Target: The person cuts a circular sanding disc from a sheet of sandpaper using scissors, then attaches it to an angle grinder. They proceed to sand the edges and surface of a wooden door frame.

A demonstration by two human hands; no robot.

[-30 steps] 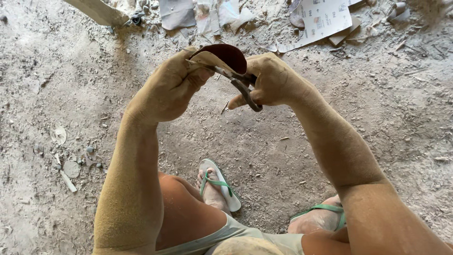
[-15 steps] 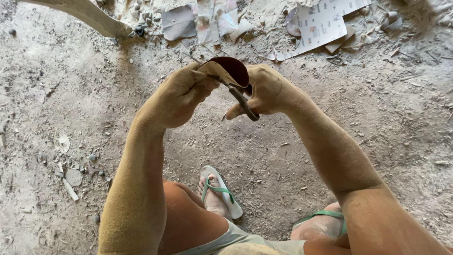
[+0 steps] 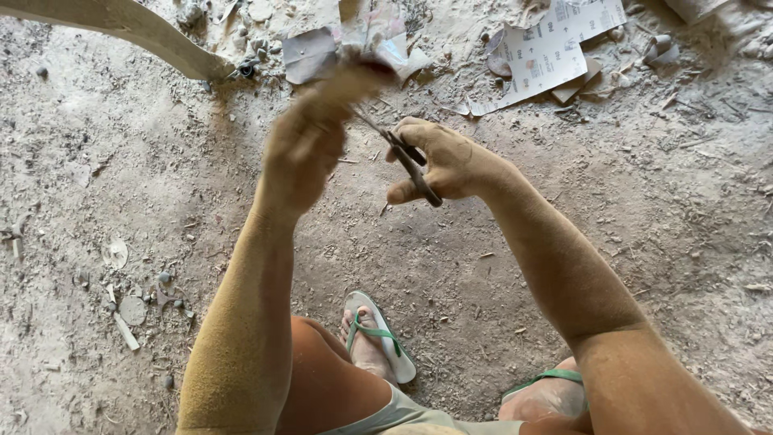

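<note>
My right hand [image 3: 451,165] grips a pair of dark scissors [image 3: 412,167], blades pointing up and left. My left hand [image 3: 304,153] is raised just left of the blades and blurred by motion. Its fingers pinch a tan and dark brown sheet scrap [image 3: 364,71], which is too smeared to show its shape. The scrap is clear of the scissor blades. Both forearms are coated in yellowish dust.
Dusty ground lies all around. A white printed sheet [image 3: 555,50] and grey scraps [image 3: 310,52] lie at the top, a curved wooden piece [image 3: 137,32] at the top left. Small discs [image 3: 133,310] rest at the left. My feet wear green-strapped sandals [image 3: 378,342].
Earlier both hands met around a dark round piece with the scissors closed into it. Now my left hand has swung up and away with the scrap, and the scissors stay in my right hand.
</note>
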